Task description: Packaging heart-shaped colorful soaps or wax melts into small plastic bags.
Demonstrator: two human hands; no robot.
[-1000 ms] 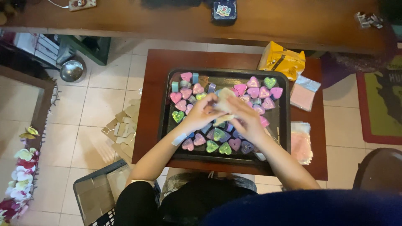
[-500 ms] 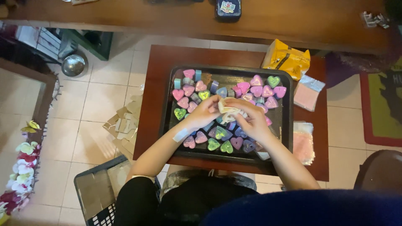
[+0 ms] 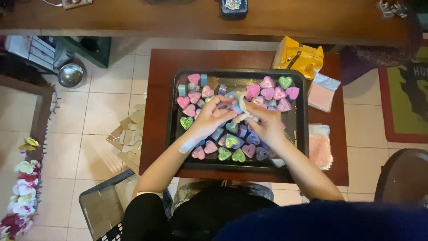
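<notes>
- Since a second ago my two hands have hardly shifted over the tray; the pale wrapper between them has gone from lying flat under my palms to being bunched up at my fingertips, so the handling of that one piece looks well under way rather than just begun.
- My left hand [image 3: 209,118] is curled, fingers pinched narrow on the near end of the small pale wrapper [image 3: 243,109].
- My right hand [image 3: 267,125] grips the other end of that wrapper, fingers closed tight; whether a heart sits inside it I cannot tell.
- The wrapper is above the middle of the black tray [image 3: 303,111], just over the hearts.
- The tray rests on the dark red table [image 3: 156,111] and holds many heart-shaped pieces [image 3: 272,93] in pink, purple, green and blue, packed in loose rows.
- Just beyond the tray lies a yellow bag [image 3: 298,56]; to its right, pink packets [image 3: 322,93].
</notes>
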